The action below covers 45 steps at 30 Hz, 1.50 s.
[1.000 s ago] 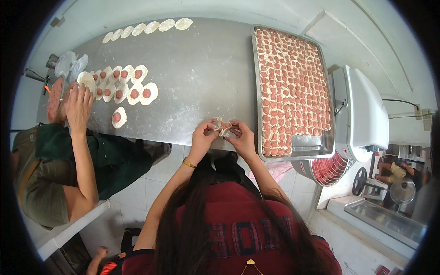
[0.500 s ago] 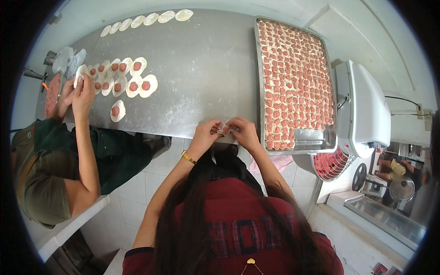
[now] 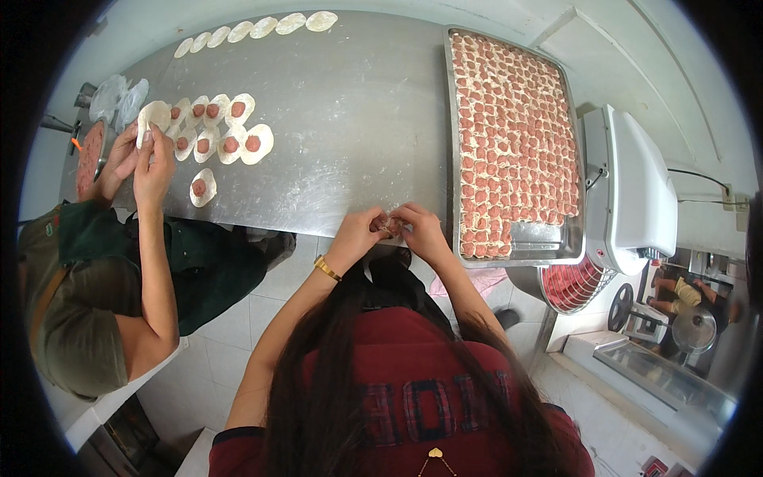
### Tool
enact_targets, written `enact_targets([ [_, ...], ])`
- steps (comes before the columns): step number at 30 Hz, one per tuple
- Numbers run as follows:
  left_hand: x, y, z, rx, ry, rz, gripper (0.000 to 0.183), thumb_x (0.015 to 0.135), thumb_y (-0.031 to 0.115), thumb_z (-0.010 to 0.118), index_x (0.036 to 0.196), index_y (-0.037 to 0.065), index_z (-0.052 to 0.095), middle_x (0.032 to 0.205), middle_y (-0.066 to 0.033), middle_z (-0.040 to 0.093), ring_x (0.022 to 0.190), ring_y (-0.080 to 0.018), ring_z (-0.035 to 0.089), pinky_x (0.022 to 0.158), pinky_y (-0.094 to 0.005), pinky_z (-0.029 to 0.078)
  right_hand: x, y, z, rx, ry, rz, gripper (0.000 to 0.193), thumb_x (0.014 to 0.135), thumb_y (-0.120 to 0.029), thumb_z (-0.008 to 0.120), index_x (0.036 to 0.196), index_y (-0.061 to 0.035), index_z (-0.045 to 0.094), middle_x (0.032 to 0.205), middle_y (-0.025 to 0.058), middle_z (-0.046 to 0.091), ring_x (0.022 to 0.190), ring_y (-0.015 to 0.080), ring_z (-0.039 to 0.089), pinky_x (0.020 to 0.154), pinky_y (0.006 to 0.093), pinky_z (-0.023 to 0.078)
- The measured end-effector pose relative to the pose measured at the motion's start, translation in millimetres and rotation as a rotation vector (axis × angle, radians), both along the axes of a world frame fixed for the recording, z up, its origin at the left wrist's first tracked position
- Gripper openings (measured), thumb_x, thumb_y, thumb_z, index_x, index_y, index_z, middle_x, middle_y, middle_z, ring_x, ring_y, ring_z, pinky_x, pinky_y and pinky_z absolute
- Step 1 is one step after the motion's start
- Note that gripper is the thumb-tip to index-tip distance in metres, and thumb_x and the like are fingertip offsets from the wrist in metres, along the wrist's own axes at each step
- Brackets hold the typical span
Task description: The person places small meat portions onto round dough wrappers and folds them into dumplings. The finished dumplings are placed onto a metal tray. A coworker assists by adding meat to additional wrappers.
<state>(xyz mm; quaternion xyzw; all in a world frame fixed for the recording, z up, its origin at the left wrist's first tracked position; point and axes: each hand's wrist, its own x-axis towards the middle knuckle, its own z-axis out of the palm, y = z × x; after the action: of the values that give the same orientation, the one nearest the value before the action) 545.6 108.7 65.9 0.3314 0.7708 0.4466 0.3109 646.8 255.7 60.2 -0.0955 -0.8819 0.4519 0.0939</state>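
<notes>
Both of my hands meet at the table's near edge around one small meat dumpling [image 3: 389,226], its thin wrapper gathered about reddish filling. My left hand [image 3: 359,232] pinches it from the left, and my right hand [image 3: 421,230] has its fingers curled on the other side. Parts of the dumpling are hidden by the fingers. Close to my right hand stands a large metal tray [image 3: 548,256], packed with rows of open-topped dumplings [image 3: 517,135]. To the left, several flat wrappers topped with meat [image 3: 231,145] lie in two rows, and a single filled wrapper [image 3: 203,188] lies nearer to me.
At the left a co-worker's hands [image 3: 147,155] hold a pale wrapper [image 3: 154,118] beside a container of minced meat [image 3: 90,159]. Bare wrappers [image 3: 263,28] line the table's far edge. A white machine [image 3: 636,187] with a wire guard stands right of the tray.
My fingers have shifted slightly around the dumpling, showing more of its filling. The co-worker's hands have raised a wrapper a little to the right.
</notes>
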Motion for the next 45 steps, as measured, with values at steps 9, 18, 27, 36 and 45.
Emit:
enact_targets([
  [9,2.0,-2.8,-2.9,0.057,0.323,0.041,0.026,0.07,0.006,0.075,0.09,0.0,0.059,0.078,-0.0129,0.065,0.069,-0.023,0.065,0.064,-0.0318,0.051,3.3,-0.6,8.0,0.063,-0.02,-0.076,0.035,0.064,0.012,0.059,0.097,-0.0001,0.061,0.096,0.0137,0.06,0.082,0.0317,0.063,0.069,0.036,0.051],
  [18,0.6,0.3,3.7,-0.009,0.146,-0.009,0.022,0.072,0.009,0.073,0.087,0.001,0.059,0.078,-0.0146,0.065,0.072,-0.0296,0.064,0.065,-0.0367,0.05,-0.1,-6.6,6.1,-0.072,-0.032,-0.048,0.028,0.068,0.004,0.061,0.095,-0.0038,0.062,0.095,0.015,0.06,0.091,0.0364,0.059,0.075,0.0412,0.049],
  [27,-1.7,0.6,-1.7,0.024,0.173,-0.02,0.021,0.071,0.008,0.072,0.085,0.0,0.059,0.078,-0.0164,0.065,0.074,-0.0325,0.064,0.065,-0.0381,0.05,0.3,-12.9,-1.6,0.073,-0.036,-0.084,0.037,0.064,0.01,0.06,0.1,-0.0015,0.062,0.097,0.0134,0.061,0.083,0.0316,0.063,0.073,0.0376,0.051],
  [36,0.6,-2.3,-0.5,0.105,0.115,0.016,0.017,0.075,0.007,0.069,0.086,0.001,0.058,0.079,-0.017,0.065,0.076,-0.0338,0.064,0.066,-0.0399,0.05,2.6,-13.2,5.7,0.01,-0.036,-0.163,0.027,0.068,0.008,0.053,0.091,-0.0039,0.061,0.088,0.0139,0.059,0.087,0.036,0.059,0.074,0.0426,0.047],
  [45,1.7,-1.1,-2.8,-0.028,0.228,-0.049,0.018,0.077,0.008,0.07,0.089,0.001,0.058,0.077,-0.0143,0.065,0.074,-0.0295,0.065,0.065,-0.0361,0.051,4.7,-12.7,4.8,0.086,0.055,-0.123,0.031,0.067,0.008,0.057,0.095,-0.0027,0.06,0.092,0.0143,0.058,0.085,0.037,0.06,0.072,0.0423,0.049],
])
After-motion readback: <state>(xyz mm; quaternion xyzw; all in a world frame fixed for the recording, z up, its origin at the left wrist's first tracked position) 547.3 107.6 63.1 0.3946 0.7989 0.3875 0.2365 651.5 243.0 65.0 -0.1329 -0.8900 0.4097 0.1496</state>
